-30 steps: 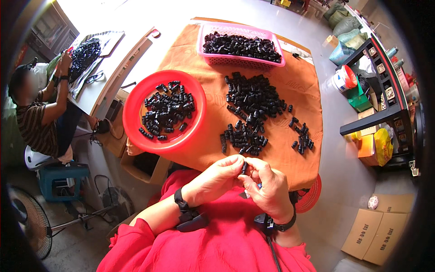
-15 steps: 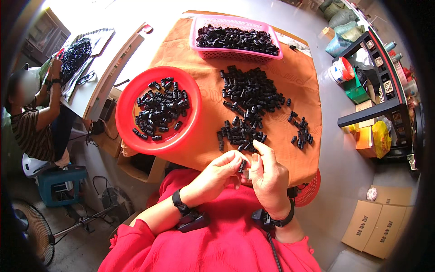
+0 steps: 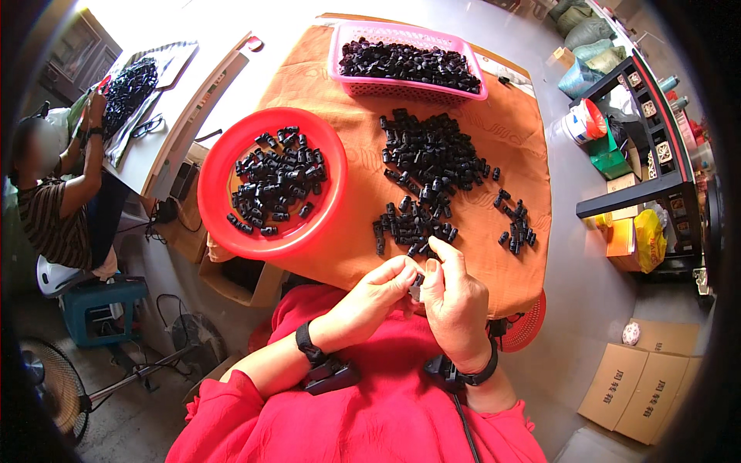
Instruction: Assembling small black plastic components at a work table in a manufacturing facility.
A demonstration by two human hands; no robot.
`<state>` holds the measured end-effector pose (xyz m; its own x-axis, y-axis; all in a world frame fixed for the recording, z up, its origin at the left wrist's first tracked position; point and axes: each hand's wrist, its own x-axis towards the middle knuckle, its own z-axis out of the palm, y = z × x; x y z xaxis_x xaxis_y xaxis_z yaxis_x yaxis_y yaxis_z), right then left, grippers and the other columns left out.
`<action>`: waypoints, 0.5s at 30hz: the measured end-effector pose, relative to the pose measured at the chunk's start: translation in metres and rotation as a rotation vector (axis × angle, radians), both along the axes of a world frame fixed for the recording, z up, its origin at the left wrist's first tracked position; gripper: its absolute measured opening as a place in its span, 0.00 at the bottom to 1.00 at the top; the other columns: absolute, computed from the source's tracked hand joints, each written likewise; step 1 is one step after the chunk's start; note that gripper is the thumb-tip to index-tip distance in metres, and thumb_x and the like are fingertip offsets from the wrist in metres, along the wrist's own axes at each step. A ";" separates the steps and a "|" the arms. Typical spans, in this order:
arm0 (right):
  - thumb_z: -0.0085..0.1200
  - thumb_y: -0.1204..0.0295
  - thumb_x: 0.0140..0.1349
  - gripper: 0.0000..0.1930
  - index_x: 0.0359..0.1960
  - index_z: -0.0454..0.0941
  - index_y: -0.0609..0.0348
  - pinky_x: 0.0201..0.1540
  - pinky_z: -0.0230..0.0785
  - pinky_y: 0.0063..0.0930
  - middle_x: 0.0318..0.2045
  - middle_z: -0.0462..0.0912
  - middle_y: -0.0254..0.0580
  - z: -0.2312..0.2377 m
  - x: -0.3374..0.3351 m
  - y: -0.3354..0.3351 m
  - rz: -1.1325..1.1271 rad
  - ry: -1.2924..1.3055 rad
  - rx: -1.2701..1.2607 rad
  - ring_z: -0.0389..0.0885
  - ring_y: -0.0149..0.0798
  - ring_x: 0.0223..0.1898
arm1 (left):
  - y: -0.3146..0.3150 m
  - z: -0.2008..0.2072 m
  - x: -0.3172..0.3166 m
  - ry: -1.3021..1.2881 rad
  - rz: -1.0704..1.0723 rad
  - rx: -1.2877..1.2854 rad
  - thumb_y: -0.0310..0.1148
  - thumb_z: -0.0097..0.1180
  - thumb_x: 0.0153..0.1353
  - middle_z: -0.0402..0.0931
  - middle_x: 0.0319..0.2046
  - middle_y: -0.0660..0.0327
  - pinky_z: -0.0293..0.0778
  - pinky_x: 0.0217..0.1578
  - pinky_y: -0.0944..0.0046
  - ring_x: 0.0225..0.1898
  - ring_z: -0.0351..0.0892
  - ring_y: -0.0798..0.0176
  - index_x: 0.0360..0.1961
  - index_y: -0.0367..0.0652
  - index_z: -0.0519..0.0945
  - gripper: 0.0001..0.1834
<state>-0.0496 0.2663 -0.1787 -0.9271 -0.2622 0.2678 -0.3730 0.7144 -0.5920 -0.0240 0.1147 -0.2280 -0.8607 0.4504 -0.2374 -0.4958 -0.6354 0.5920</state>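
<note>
Pinching blk pc (image 3: 418, 280) w/ L hand (image 3: 374, 295), R hand (image 3: 458, 310) alongside.

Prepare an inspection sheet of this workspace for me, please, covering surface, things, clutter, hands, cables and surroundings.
Surface: orange cloth, partly covered.
Things: black parts heaped on the cloth, more in the red basin; small black pieces in the pink basket.
Clutter: one small dark object right of the basket.
Hands: left hand pinches a small black part; right hand close by, its contact unclear.
Cables: black cable hangs before the red garment.
Surroundings: co-worker seated at left, fan at lower left, cartons at lower right.
</note>
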 end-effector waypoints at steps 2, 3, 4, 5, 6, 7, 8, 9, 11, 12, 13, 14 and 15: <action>0.52 0.75 0.65 0.16 0.55 0.72 0.59 0.26 0.72 0.41 0.21 0.81 0.47 0.001 0.001 0.000 -0.004 -0.019 0.000 0.83 0.48 0.24 | 0.001 0.001 0.000 0.003 0.005 0.000 0.43 0.47 0.74 0.74 0.41 0.69 0.70 0.41 0.69 0.41 0.73 0.74 0.50 0.46 0.72 0.13; 0.52 0.75 0.66 0.16 0.55 0.72 0.59 0.26 0.72 0.41 0.21 0.81 0.48 0.001 0.001 0.000 -0.009 -0.038 0.001 0.83 0.48 0.24 | 0.001 0.001 0.000 0.017 0.017 -0.014 0.42 0.47 0.74 0.74 0.40 0.70 0.70 0.41 0.69 0.40 0.73 0.74 0.49 0.46 0.72 0.13; 0.52 0.75 0.66 0.16 0.55 0.72 0.59 0.26 0.72 0.41 0.21 0.81 0.48 0.000 0.002 0.000 -0.009 -0.038 0.000 0.83 0.48 0.24 | 0.002 0.002 0.000 0.031 0.028 -0.027 0.42 0.46 0.74 0.74 0.39 0.70 0.70 0.40 0.70 0.39 0.73 0.75 0.49 0.46 0.72 0.12; 0.52 0.75 0.66 0.16 0.55 0.72 0.60 0.26 0.72 0.42 0.22 0.81 0.48 0.000 0.002 0.000 -0.011 -0.056 -0.016 0.83 0.49 0.24 | 0.002 0.001 -0.001 0.032 0.028 -0.027 0.42 0.46 0.74 0.74 0.39 0.70 0.70 0.40 0.70 0.39 0.73 0.75 0.49 0.46 0.72 0.12; 0.52 0.75 0.66 0.16 0.55 0.72 0.60 0.26 0.73 0.42 0.22 0.81 0.49 -0.001 0.002 0.000 -0.013 -0.075 -0.032 0.83 0.49 0.24 | 0.003 -0.001 -0.001 0.030 0.034 -0.025 0.41 0.46 0.74 0.74 0.38 0.70 0.69 0.40 0.70 0.38 0.73 0.75 0.49 0.46 0.72 0.12; 0.52 0.75 0.66 0.16 0.55 0.72 0.60 0.26 0.73 0.42 0.22 0.81 0.49 -0.002 0.003 0.000 -0.013 -0.075 -0.033 0.83 0.49 0.24 | 0.003 -0.002 -0.001 0.027 0.041 -0.022 0.41 0.46 0.74 0.74 0.37 0.70 0.69 0.39 0.70 0.38 0.73 0.75 0.48 0.47 0.73 0.11; 0.51 0.75 0.66 0.16 0.55 0.72 0.60 0.26 0.73 0.42 0.22 0.81 0.49 -0.003 0.003 0.000 -0.011 -0.077 -0.044 0.83 0.50 0.25 | 0.003 -0.001 -0.001 0.027 0.040 -0.023 0.41 0.46 0.74 0.74 0.37 0.70 0.69 0.39 0.70 0.38 0.73 0.75 0.48 0.47 0.73 0.11; 0.51 0.76 0.66 0.16 0.55 0.72 0.60 0.27 0.73 0.42 0.22 0.82 0.50 -0.004 0.003 0.000 -0.009 -0.080 -0.055 0.84 0.50 0.25 | 0.003 0.001 -0.002 0.025 0.040 -0.034 0.41 0.46 0.75 0.74 0.36 0.70 0.69 0.39 0.71 0.37 0.73 0.75 0.47 0.47 0.73 0.11; 0.51 0.76 0.66 0.16 0.55 0.72 0.60 0.27 0.73 0.42 0.23 0.82 0.50 -0.004 0.003 0.000 -0.006 -0.076 -0.052 0.84 0.50 0.25 | 0.003 0.002 -0.001 0.022 0.041 -0.046 0.41 0.46 0.75 0.74 0.35 0.71 0.69 0.39 0.71 0.36 0.72 0.75 0.47 0.47 0.73 0.11; 0.51 0.76 0.66 0.16 0.55 0.72 0.60 0.27 0.73 0.42 0.23 0.82 0.50 -0.004 0.003 0.000 -0.002 -0.072 -0.048 0.84 0.50 0.26 | 0.002 0.001 -0.001 0.034 0.034 -0.075 0.41 0.46 0.75 0.73 0.35 0.71 0.69 0.39 0.71 0.36 0.72 0.76 0.46 0.47 0.73 0.10; 0.51 0.76 0.66 0.16 0.55 0.72 0.60 0.27 0.73 0.42 0.23 0.82 0.50 -0.004 0.003 0.000 -0.003 -0.072 -0.048 0.84 0.50 0.26 | 0.002 0.001 -0.001 0.047 0.026 -0.102 0.41 0.46 0.75 0.73 0.35 0.71 0.69 0.39 0.71 0.36 0.71 0.76 0.46 0.47 0.73 0.10; 0.51 0.76 0.66 0.16 0.55 0.72 0.59 0.27 0.73 0.42 0.23 0.82 0.50 -0.004 0.003 0.000 -0.002 -0.091 -0.052 0.84 0.50 0.26 | 0.002 0.000 -0.001 0.047 0.025 -0.103 0.41 0.46 0.75 0.73 0.35 0.71 0.69 0.39 0.71 0.36 0.71 0.76 0.46 0.47 0.73 0.10; 0.51 0.75 0.66 0.15 0.55 0.72 0.59 0.27 0.74 0.42 0.23 0.82 0.50 -0.005 0.003 0.000 -0.002 -0.110 -0.055 0.84 0.50 0.26 | 0.003 0.000 -0.002 0.060 0.038 -0.103 0.41 0.46 0.75 0.72 0.35 0.72 0.68 0.39 0.71 0.36 0.71 0.76 0.46 0.47 0.73 0.10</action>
<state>-0.0464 0.2667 -0.1832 -0.9522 -0.2480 0.1782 -0.3022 0.6801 -0.6680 -0.0257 0.1179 -0.2280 -0.8908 0.3930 -0.2282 -0.4341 -0.5873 0.6831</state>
